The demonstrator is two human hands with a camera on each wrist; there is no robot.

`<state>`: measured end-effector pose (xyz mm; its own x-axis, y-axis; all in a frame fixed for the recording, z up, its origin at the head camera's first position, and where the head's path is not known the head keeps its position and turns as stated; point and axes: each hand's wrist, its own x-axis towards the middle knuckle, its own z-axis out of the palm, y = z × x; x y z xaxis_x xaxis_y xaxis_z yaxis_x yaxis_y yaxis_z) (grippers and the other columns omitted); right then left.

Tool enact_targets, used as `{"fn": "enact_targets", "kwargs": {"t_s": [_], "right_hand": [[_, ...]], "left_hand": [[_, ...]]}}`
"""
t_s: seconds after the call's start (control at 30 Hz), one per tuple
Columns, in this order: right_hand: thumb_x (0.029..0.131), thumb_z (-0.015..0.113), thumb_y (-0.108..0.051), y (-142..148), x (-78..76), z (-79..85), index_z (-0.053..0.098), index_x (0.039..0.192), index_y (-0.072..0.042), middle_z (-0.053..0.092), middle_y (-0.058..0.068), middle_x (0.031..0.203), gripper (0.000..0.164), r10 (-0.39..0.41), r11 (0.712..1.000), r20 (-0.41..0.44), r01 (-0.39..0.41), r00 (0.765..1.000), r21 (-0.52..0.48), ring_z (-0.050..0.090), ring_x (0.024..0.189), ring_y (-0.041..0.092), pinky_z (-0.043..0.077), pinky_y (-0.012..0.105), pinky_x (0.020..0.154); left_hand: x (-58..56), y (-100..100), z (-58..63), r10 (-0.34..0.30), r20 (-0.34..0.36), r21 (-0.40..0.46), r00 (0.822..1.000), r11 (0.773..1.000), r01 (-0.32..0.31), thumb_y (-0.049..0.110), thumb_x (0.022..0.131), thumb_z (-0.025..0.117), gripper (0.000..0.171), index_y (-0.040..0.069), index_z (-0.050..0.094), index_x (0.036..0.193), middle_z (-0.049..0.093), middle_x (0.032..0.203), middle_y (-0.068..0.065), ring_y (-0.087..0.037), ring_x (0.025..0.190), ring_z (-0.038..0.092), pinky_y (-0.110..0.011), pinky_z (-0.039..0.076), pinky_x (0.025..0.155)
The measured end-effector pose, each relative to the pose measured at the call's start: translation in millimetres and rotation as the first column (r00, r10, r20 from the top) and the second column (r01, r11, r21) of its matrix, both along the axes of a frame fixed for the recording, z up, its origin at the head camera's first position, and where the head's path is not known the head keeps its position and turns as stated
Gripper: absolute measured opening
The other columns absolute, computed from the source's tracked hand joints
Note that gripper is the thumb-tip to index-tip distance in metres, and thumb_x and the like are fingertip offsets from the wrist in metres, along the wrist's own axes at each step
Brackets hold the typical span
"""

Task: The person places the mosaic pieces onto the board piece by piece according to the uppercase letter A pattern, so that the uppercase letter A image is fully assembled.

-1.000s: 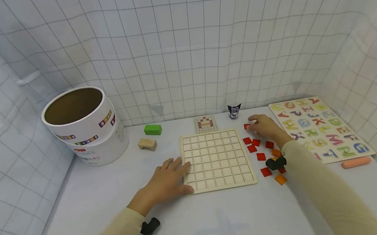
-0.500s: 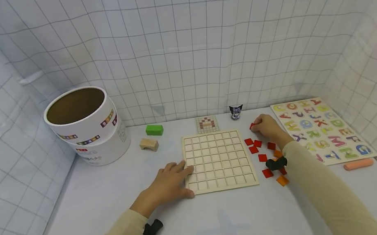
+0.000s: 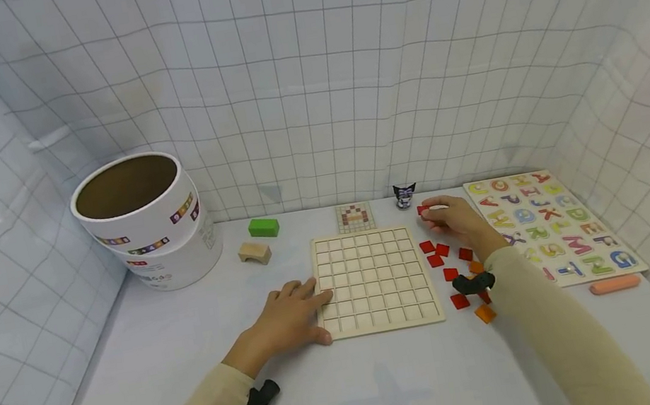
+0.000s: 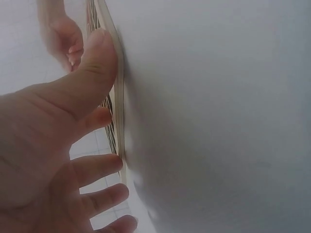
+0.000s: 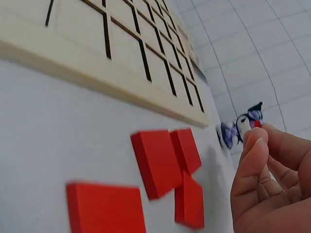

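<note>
A pale wooden grid board (image 3: 375, 281) lies in the middle of the table, its squares bare. My left hand (image 3: 289, 317) rests at the board's left edge with fingers spread; in the left wrist view its thumb (image 4: 99, 56) lies against the rim. Beyond the board's far right corner, my right hand (image 3: 455, 218) pinches a red square tile (image 3: 423, 210) between thumb and fingertips. In the right wrist view only a sliver of that tile shows. Several more red tiles (image 3: 450, 274) and some orange tiles (image 3: 485, 313) lie right of the board, partly hidden under the right wrist.
Behind the board lie a small pattern card (image 3: 355, 217) and a little figurine (image 3: 404, 195). An alphabet puzzle board (image 3: 551, 225) and an orange stick (image 3: 615, 284) are at right. At left stand a white bucket (image 3: 179, 255), a green block (image 3: 264, 227) and a wooden arch block (image 3: 254, 252).
My right hand has closed finger and thumb on the far red tile, drawn it a little right, then moved slightly left and away with it. The left hand stays at the board's edge.
</note>
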<state>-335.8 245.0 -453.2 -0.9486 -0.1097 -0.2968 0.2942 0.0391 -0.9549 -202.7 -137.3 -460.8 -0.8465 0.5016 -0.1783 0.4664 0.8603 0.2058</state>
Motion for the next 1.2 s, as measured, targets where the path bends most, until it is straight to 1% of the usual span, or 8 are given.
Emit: {"fn": "enact_targets", "kwargs": {"t_s": [0.2,0.33,0.47,0.63,0.87,1.0,1.1,1.2], "right_hand": [[0.099,0.066,-0.01,-48,-5.2,-5.5,0.047,0.147,-0.001,0.07,0.006,0.083,0.052,0.117,0.991,-0.029,-0.115,0.993,0.063,0.063,0.064,0.01,0.051,0.02,0.059],[0.097,0.068,-0.009,-84,-6.1,-8.4,0.051,0.142,-0.001,0.07,0.011,0.084,0.048,0.218,0.962,-0.062,-0.204,0.974,0.179,0.063,0.064,0.012,0.051,0.022,0.057],[0.096,0.07,-0.011,-108,-5.8,-11.2,0.059,0.133,-0.003,0.068,0.01,0.091,0.04,0.309,0.888,-0.099,-0.25,0.946,0.386,0.06,0.065,0.014,0.05,0.025,0.06],[0.094,0.073,-0.016,-121,-3.8,-11.8,0.067,0.121,-0.008,0.065,0.01,0.102,0.029,0.369,0.761,-0.153,-0.203,0.917,0.616,0.056,0.081,0.02,0.047,0.033,0.071],[0.093,0.072,-0.017,-120,-3.4,-11.6,0.07,0.119,-0.009,0.068,0.013,0.11,0.027,0.41,0.689,-0.198,-0.16,0.89,0.706,0.061,0.097,0.026,0.05,0.041,0.084],[0.094,0.071,-0.018,-117,-2.0,-11.3,0.071,0.122,-0.01,0.069,0.014,0.114,0.029,0.427,0.679,-0.198,-0.168,0.882,0.714,0.063,0.101,0.027,0.051,0.042,0.086],[0.097,0.068,-0.019,-109,-0.9,-8.0,0.069,0.128,-0.008,0.069,0.015,0.115,0.033,0.441,0.694,-0.204,-0.188,0.874,0.695,0.064,0.1,0.028,0.052,0.042,0.085],[0.1,0.066,-0.02,-89,1.1,-1.5,0.066,0.133,-0.007,0.068,0.016,0.116,0.036,0.42,0.727,-0.217,-0.184,0.881,0.661,0.066,0.098,0.028,0.054,0.042,0.083]], "left_hand": [[-2.4,2,-1.5,0.002,-0.018,-0.034,1.0,0.999,-0.003,0.06,0.077,0.075,0.087,0.029,0.048,0.153,0.034,0.164,-0.015,-0.044,0.147,0.031,-0.065,0.03,0.109],[-0.7,4,3.5,0.002,-0.001,-0.041,1.0,0.999,-0.002,0.059,0.077,0.076,0.086,0.029,0.048,0.154,0.033,0.164,-0.016,-0.045,0.148,0.029,-0.066,0.029,0.11],[0.4,7,9.1,-0.01,0.016,-0.032,1.0,0.999,0.01,0.056,0.077,0.076,0.086,0.03,0.047,0.154,0.033,0.163,-0.018,-0.046,0.148,0.029,-0.067,0.028,0.11],[0.9,7,11.5,-0.018,0.019,-0.052,1.0,0.998,0.018,0.056,0.077,0.075,0.086,0.031,0.046,0.155,0.033,0.163,-0.019,-0.046,0.148,0.029,-0.066,0.029,0.11],[1.0,8,9.9,-0.018,0.005,-0.057,1.0,0.998,0.018,0.056,0.075,0.076,0.086,0.03,0.048,0.153,0.034,0.162,-0.019,-0.047,0.146,0.032,-0.066,0.031,0.109],[0.2,8,8.2,-0.018,0.001,-0.071,1.0,0.997,0.018,0.056,0.076,0.075,0.086,0.031,0.048,0.154,0.034,0.163,-0.019,-0.046,0.146,0.032,-0.066,0.031,0.108],[0.2,8,7.9,-0.013,0.004,-0.073,1.0,0.997,0.013,0.056,0.076,0.076,0.086,0.032,0.048,0.153,0.034,0.163,-0.019,-0.046,0.146,0.033,-0.065,0.032,0.108],[-0.1,8,6.9,-0.009,0.003,-0.078,1.0,0.997,0.009,0.056,0.076,0.076,0.086,0.032,0.047,0.154,0.034,0.163,-0.019,-0.045,0.146,0.033,-0.065,0.032,0.109]]}}
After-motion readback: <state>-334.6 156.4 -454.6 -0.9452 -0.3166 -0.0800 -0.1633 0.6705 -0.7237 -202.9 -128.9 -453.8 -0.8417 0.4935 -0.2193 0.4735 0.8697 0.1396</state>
